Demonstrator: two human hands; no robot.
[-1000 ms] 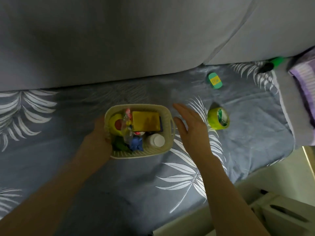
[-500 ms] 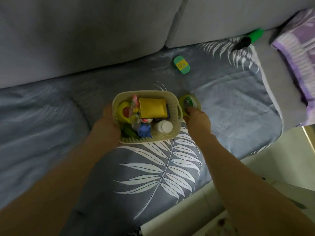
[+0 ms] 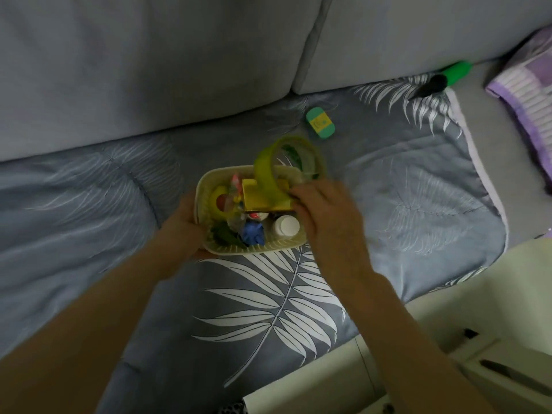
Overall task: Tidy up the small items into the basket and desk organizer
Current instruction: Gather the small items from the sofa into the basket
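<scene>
left hand: gripping the left wall of the basket, fingers wrapped round the rim; bracing it on the soft cover so nothing is tipping while the load is going in.
basket: sitting on the leaf-print cover, already crowded; yellow box, white bottle cap, blue bit filling most of the floor.
tape roll: standing on edge over the far right corner of the basket, lower rim overlapping the yellow box; probably being fed in edgewise because no flat space is left.
right hand: closed on the lower edge of the tape roll, fingertips pinching it, back of hand covering the right rim; blurred, exact finger placement not readable.
eraser: lying loose on the cover behind the basket, apart from it.
green marker: lying at the back cushion seam, far right, well apart.
change vs half a second ago: tape roll then resting on the cover just right of the basket with the right hand reaching onto it; now lifted and hanging over the rim. Left-hand grip unchanged. Eraser and marker untouched.
</scene>
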